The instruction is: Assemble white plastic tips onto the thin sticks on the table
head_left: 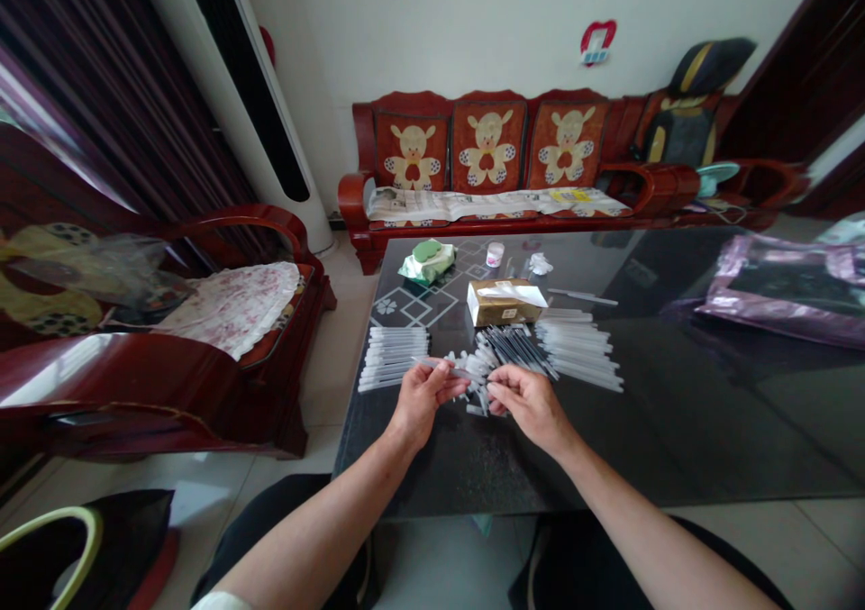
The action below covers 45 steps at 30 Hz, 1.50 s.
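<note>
Pinched in my left hand (424,397) is a translucent white pen barrel that points to the left. My right hand (525,397) is closed beside it, thumb against fingertips; whatever it holds is too small to name. Between the hands lies a pile of small whitish pen parts (477,363). Behind my right hand, dark pen refills (514,347) lie heaped at a slant. A row of pale pen barrels (393,354) is laid out left of my left hand. More translucent barrels (579,350) form a larger row on the right.
Behind the parts stand a tissue box (504,305), a green wipes pack (428,262) and a small white tub (495,254). Crumpled tissue (540,264) lies nearby. A purple-edged plastic bag (777,290) covers the right of the dark table (649,430). A wooden sofa (351,197) stands beyond.
</note>
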Each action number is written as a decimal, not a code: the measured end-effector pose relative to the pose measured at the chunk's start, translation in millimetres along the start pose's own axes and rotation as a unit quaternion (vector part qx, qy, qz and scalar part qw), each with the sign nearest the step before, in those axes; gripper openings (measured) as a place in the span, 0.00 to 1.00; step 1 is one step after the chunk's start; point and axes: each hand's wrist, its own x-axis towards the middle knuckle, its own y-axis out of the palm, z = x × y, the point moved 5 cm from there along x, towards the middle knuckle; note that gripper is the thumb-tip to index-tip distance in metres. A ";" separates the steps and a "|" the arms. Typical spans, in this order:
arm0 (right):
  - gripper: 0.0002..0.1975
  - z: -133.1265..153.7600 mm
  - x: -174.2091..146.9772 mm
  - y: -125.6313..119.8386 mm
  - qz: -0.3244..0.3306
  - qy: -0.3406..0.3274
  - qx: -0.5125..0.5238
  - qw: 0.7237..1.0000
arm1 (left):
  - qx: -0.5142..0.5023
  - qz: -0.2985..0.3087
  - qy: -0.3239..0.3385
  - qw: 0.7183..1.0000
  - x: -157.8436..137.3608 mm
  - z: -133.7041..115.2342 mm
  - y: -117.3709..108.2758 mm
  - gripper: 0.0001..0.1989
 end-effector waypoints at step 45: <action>0.05 14.4 -4.3 2.4 -0.088 -0.085 -0.144 0.982 | -0.055 -0.060 -0.038 0.996 0.1 9.7 -6.1 0.09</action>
